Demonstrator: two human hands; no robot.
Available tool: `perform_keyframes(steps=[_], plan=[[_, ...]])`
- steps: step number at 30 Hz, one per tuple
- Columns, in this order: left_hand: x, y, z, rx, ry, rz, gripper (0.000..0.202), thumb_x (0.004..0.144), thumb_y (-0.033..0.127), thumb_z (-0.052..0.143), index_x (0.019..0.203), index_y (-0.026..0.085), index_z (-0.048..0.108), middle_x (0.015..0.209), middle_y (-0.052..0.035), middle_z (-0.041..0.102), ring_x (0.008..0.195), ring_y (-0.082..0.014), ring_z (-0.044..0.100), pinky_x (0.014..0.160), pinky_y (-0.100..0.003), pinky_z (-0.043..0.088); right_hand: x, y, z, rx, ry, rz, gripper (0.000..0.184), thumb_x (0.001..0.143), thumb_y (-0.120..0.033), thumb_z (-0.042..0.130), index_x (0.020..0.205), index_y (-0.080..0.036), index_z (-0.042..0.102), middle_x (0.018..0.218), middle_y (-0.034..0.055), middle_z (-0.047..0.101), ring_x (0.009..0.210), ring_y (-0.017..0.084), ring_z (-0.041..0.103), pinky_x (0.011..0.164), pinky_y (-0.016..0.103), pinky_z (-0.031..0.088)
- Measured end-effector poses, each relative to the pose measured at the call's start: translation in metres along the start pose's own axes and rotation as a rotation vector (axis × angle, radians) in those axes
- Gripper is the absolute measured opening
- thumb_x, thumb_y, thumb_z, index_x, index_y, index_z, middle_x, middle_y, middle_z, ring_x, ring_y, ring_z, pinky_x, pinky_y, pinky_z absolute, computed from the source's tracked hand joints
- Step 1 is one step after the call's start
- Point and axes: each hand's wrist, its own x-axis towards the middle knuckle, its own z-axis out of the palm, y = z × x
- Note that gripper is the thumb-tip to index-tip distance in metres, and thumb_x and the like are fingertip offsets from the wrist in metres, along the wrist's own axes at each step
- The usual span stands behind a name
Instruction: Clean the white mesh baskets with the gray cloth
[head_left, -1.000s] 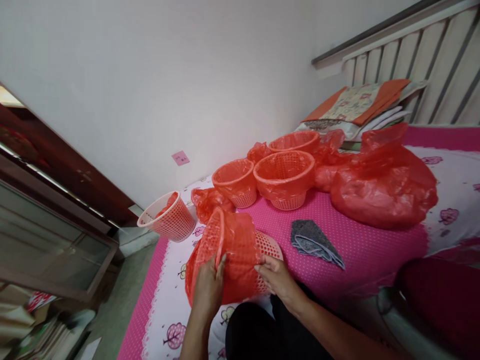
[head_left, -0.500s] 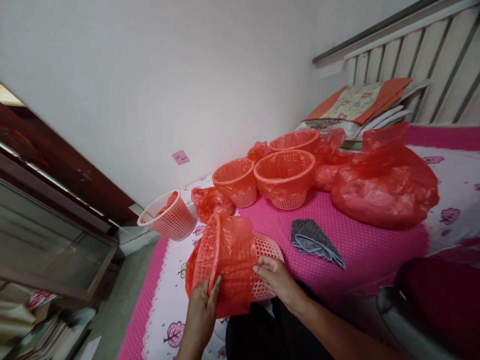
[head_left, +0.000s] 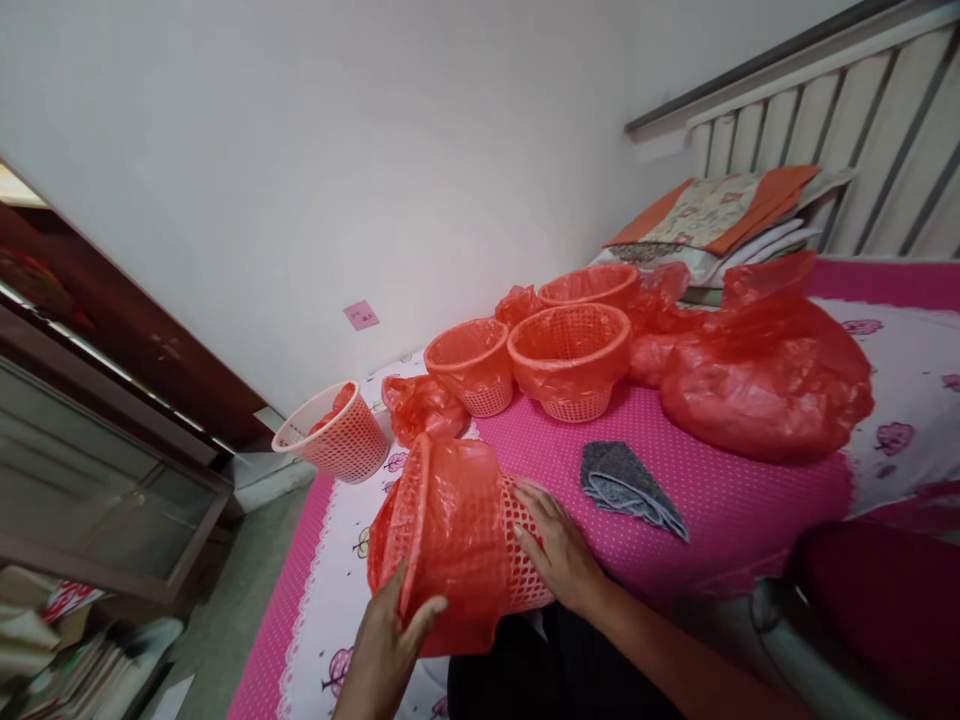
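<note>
A plastic mesh wastebasket [head_left: 529, 560] lies on its side by my lap, its open end facing left. A thin red plastic bag [head_left: 457, 540] lines it and is folded back over the rim and most of the outer wall. My left hand [head_left: 390, 630] is at the rim, thumb and fingers spread apart on either side of it, touching the bag. Around the bare lower wall near the base, my right hand [head_left: 559, 550] is holding the basket with its fingers fanned across the holes.
Several baskets with red bags, such as one basket [head_left: 570, 350], stand behind. A paler basket [head_left: 349, 440] leans at left. Also about are a bulging red bag [head_left: 765, 380], a folded grey cloth [head_left: 630, 488], stacked fabric [head_left: 720, 215] and a dark red seat [head_left: 877, 600].
My right hand has slid up onto the lower wall and spread its fingers. My left thumb has moved away from the rim. The bag edge has shifted slightly toward the basket's rim.
</note>
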Motion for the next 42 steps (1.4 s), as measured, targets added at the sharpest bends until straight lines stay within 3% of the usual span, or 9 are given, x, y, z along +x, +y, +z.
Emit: perform_keyframes(steps=[3,5,13,16,18,23,30,35,42], plan=[[0.006,0.01,-0.01,-0.033,0.055,0.042,0.078,0.076,0.067,0.078,0.139,0.021,0.071,0.137,-0.0174,0.076,0.137,-0.041,0.065,0.113,-0.054,0.054,-0.005,0.001,0.008,-0.076,-0.007,0.008,0.049,0.105,-0.026,0.05,0.153,-0.019,0.055,0.155,0.0179,0.061,0.148,0.033,0.054,0.124,0.06,0.046],[0.013,0.02,-0.014,-0.067,0.08,0.044,0.072,0.086,0.064,0.069,0.144,0.021,0.066,0.143,-0.017,0.073,0.139,-0.0379,0.064,0.113,-0.051,0.053,-0.006,0.001,0.01,-0.112,-0.014,0.005,0.049,0.104,-0.024,0.05,0.153,-0.019,0.055,0.155,0.0181,0.062,0.148,0.033,0.055,0.123,0.06,0.047],[0.032,0.053,0.014,0.121,0.097,-0.036,0.043,0.099,0.056,0.041,0.103,0.021,0.064,0.105,-0.0183,0.08,0.096,-0.0357,0.076,0.089,-0.05,0.056,-0.004,-0.007,-0.005,-0.074,0.021,0.044,0.046,0.096,-0.021,0.054,0.14,-0.02,0.066,0.146,0.0174,0.068,0.138,0.034,0.062,0.119,0.061,0.049],[0.029,0.061,0.024,0.176,0.09,-0.016,0.036,0.101,0.049,0.035,0.1,0.023,0.061,0.097,-0.016,0.079,0.09,-0.0331,0.076,0.083,-0.046,0.055,0.0,-0.025,-0.013,0.22,0.054,0.114,0.034,0.099,-0.027,0.051,0.126,-0.022,0.072,0.131,0.0147,0.074,0.124,0.031,0.069,0.112,0.055,0.054],[0.026,0.066,0.027,0.194,0.074,-0.004,0.035,0.102,0.046,0.035,0.103,0.023,0.061,0.094,-0.0157,0.079,0.089,-0.0328,0.076,0.081,-0.045,0.056,0.004,-0.037,-0.013,0.493,0.033,0.261,0.031,0.1,-0.037,0.053,0.118,-0.021,0.073,0.117,0.0127,0.078,0.109,0.029,0.075,0.098,0.048,0.06],[0.021,0.069,0.031,0.213,0.079,-0.02,0.042,0.101,0.045,0.034,0.112,0.018,0.064,0.1,-0.0203,0.08,0.095,-0.0357,0.077,0.084,-0.047,0.057,0.012,-0.052,-0.007,0.849,-0.007,0.57,0.044,0.08,-0.056,0.08,0.105,-0.02,0.075,0.092,0.0066,0.077,0.086,0.025,0.073,0.072,0.036,0.058],[0.013,0.068,0.042,0.279,0.078,-0.013,0.047,0.102,0.043,0.033,0.12,0.013,0.066,0.097,-0.0223,0.08,0.096,-0.039,0.077,0.082,-0.049,0.057,0.012,-0.062,-0.008,0.979,-0.063,0.516,0.034,0.071,-0.047,0.088,0.089,-0.022,0.074,0.089,0.003,0.079,0.083,0.022,0.073,0.081,0.036,0.057],[0.013,0.067,0.041,0.294,0.088,0.005,0.05,0.103,0.046,0.034,0.122,0.014,0.067,0.098,-0.0222,0.08,0.093,-0.039,0.077,0.08,-0.048,0.058,0.012,-0.049,-0.013,0.881,-0.019,0.572,0.027,0.066,-0.04,0.084,0.071,-0.024,0.064,0.063,-0.0039,0.065,0.06,0.016,0.062,0.063,0.03,0.05],[0.014,0.067,0.042,0.297,0.098,-0.002,0.051,0.102,0.045,0.034,0.123,0.014,0.068,0.105,-0.0234,0.08,0.096,-0.0381,0.077,0.083,-0.047,0.057,0.002,-0.054,-0.026,0.892,-0.016,0.608,0.027,0.083,-0.048,0.074,0.086,-0.022,0.069,0.076,-0.0002,0.069,0.065,0.015,0.063,0.062,0.028,0.048]])
